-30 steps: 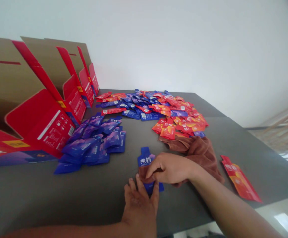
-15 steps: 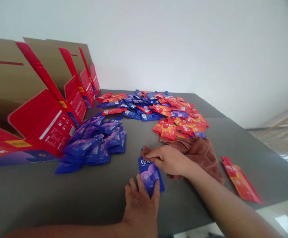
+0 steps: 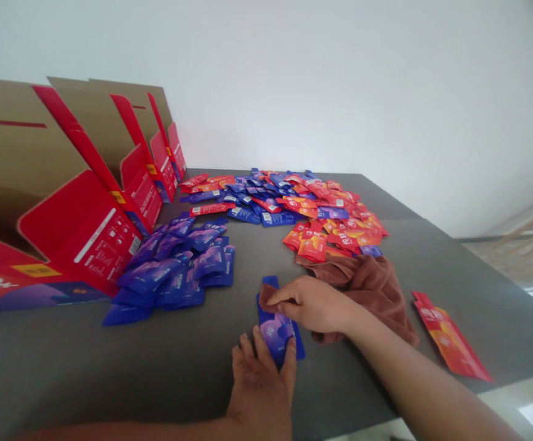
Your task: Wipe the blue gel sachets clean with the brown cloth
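A blue-purple pouch lies flat on the dark table before me. My left hand holds its lower end down, thumb at the right edge and fingertips at the left. My right hand is closed on a corner of a brown cloth, pressing that corner onto the pouch's upper part. The rest of the cloth is bunched behind and right of my right hand. Part of the pouch's printing is hidden under cloth and fingers.
Left of the pouch lies a pile of blue pouches, beside a row of open red cartons. Mixed red and blue pouches are heaped at the back. One red pouch lies near the table's right edge.
My right hand has slid the cloth corner slightly down the pouch, baring its top tab and covering the lettering. My left hand keeps its place on the pouch.
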`<action>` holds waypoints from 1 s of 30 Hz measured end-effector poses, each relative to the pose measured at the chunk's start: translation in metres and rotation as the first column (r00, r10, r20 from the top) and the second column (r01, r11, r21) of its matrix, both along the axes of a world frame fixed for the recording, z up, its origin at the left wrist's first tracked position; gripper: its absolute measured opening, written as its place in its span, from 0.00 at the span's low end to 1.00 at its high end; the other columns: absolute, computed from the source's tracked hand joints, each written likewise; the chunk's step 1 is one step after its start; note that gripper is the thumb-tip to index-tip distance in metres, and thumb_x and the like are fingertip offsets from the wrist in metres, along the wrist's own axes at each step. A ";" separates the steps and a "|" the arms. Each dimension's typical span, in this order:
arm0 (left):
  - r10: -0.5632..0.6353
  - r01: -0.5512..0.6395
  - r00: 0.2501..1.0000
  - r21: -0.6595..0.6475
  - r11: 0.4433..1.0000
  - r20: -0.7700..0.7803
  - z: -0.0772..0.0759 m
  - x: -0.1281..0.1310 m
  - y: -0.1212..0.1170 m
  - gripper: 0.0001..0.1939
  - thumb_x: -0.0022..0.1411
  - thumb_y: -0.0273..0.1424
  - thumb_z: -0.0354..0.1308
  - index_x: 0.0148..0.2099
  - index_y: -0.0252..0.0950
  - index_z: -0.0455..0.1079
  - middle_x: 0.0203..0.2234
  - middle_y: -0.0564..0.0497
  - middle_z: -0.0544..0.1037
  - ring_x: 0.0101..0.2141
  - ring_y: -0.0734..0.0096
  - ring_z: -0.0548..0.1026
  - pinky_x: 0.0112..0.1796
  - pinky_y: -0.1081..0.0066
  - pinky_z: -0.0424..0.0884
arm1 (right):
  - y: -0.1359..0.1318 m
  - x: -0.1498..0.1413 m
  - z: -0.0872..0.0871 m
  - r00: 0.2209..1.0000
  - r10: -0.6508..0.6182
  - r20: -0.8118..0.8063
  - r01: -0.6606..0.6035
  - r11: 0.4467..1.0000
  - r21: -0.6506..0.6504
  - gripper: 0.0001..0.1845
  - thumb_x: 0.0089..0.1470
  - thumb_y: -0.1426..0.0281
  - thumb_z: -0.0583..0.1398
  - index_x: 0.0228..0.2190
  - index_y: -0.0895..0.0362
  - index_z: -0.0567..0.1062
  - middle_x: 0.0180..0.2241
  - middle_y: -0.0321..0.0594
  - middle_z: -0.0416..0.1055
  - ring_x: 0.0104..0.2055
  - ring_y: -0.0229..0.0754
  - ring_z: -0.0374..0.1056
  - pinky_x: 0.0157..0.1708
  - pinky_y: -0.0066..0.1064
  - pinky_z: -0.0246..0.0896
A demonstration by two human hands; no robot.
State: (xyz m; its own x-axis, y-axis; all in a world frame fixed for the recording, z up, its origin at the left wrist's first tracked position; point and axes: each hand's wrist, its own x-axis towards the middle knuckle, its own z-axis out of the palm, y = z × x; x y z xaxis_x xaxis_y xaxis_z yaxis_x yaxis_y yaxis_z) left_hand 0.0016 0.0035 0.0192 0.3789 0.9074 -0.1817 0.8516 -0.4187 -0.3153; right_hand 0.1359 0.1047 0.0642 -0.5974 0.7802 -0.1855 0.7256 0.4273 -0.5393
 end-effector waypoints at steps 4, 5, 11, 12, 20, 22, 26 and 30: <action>0.013 -0.013 0.999 0.013 1.000 0.032 0.001 -0.001 -0.002 0.31 0.56 0.21 0.49 0.57 0.54 0.47 0.51 0.35 0.68 0.49 0.47 0.68 0.45 0.49 0.65 | 0.006 0.002 -0.005 0.983 -0.156 0.094 0.138 0.975 0.173 0.15 0.55 0.69 0.50 0.39 0.49 0.76 0.36 0.34 0.75 0.37 0.38 0.69 0.34 0.24 0.55; 0.016 -0.017 0.999 0.017 1.000 0.036 0.001 -0.001 -0.002 0.31 0.56 0.21 0.48 0.57 0.54 0.47 0.51 0.35 0.68 0.49 0.47 0.68 0.45 0.49 0.65 | 0.006 0.002 -0.005 0.977 -0.181 0.116 0.157 0.969 0.188 0.15 0.55 0.69 0.50 0.39 0.49 0.75 0.36 0.35 0.75 0.38 0.39 0.69 0.35 0.25 0.55; 0.002 -0.003 1.000 0.032 0.999 0.013 0.002 0.001 -0.002 0.30 0.56 0.21 0.48 0.57 0.54 0.48 0.51 0.33 0.68 0.48 0.46 0.68 0.44 0.50 0.66 | 0.002 0.003 0.000 0.987 -0.112 0.115 0.093 0.982 0.161 0.15 0.54 0.71 0.51 0.37 0.51 0.76 0.36 0.35 0.75 0.37 0.39 0.69 0.34 0.25 0.55; 0.004 -0.004 1.000 0.032 0.999 0.012 0.002 0.001 -0.002 0.31 0.56 0.21 0.49 0.57 0.54 0.48 0.51 0.32 0.68 0.48 0.46 0.68 0.44 0.50 0.66 | 0.001 0.004 0.001 0.994 -0.068 0.090 0.056 0.989 0.135 0.15 0.53 0.71 0.51 0.36 0.52 0.77 0.35 0.35 0.75 0.35 0.37 0.69 0.33 0.24 0.56; -0.026 0.027 0.999 0.040 0.999 -0.029 0.005 -0.001 -0.003 0.32 0.55 0.21 0.51 0.56 0.54 0.49 0.51 0.33 0.67 0.49 0.45 0.67 0.45 0.52 0.66 | -0.002 0.008 0.000 0.967 0.206 -0.150 -0.240 0.934 -0.266 0.16 0.48 0.75 0.52 0.36 0.57 0.77 0.34 0.32 0.76 0.33 0.32 0.69 0.30 0.18 0.56; -0.020 0.021 1.000 0.031 0.999 -0.023 0.001 0.000 -0.002 0.32 0.54 0.21 0.51 0.57 0.54 0.47 0.52 0.32 0.67 0.49 0.45 0.67 0.45 0.50 0.65 | -0.002 0.007 -0.002 0.974 0.173 -0.148 -0.206 0.946 -0.249 0.16 0.48 0.75 0.52 0.36 0.56 0.77 0.34 0.31 0.75 0.33 0.33 0.69 0.30 0.18 0.57; 0.066 -0.066 0.998 -0.033 0.997 -0.002 -0.012 0.003 0.000 0.34 0.54 0.21 0.52 0.57 0.55 0.45 0.54 0.34 0.64 0.50 0.44 0.65 0.46 0.45 0.63 | 0.005 0.005 -0.009 0.996 -0.026 -0.085 0.029 0.999 0.031 0.16 0.52 0.73 0.52 0.37 0.52 0.77 0.34 0.32 0.75 0.35 0.36 0.69 0.32 0.22 0.57; 0.089 -0.089 0.996 -0.030 0.996 0.014 -0.020 0.004 0.000 0.32 0.55 0.23 0.51 0.57 0.55 0.46 0.55 0.36 0.64 0.51 0.44 0.64 0.46 0.42 0.61 | 0.012 0.006 -0.014 0.990 -0.143 -0.006 0.142 0.979 0.147 0.15 0.56 0.69 0.51 0.40 0.50 0.75 0.32 0.33 0.75 0.33 0.38 0.70 0.30 0.24 0.56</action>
State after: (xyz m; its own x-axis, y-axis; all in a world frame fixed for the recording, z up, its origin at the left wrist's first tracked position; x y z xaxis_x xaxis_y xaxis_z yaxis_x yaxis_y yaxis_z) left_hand 0.0058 0.0033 -0.0010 0.2999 0.9319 -0.2038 0.8906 -0.3501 -0.2902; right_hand 0.1415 0.1164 0.0504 -0.4777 0.8761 -0.0654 0.7868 0.3935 -0.4755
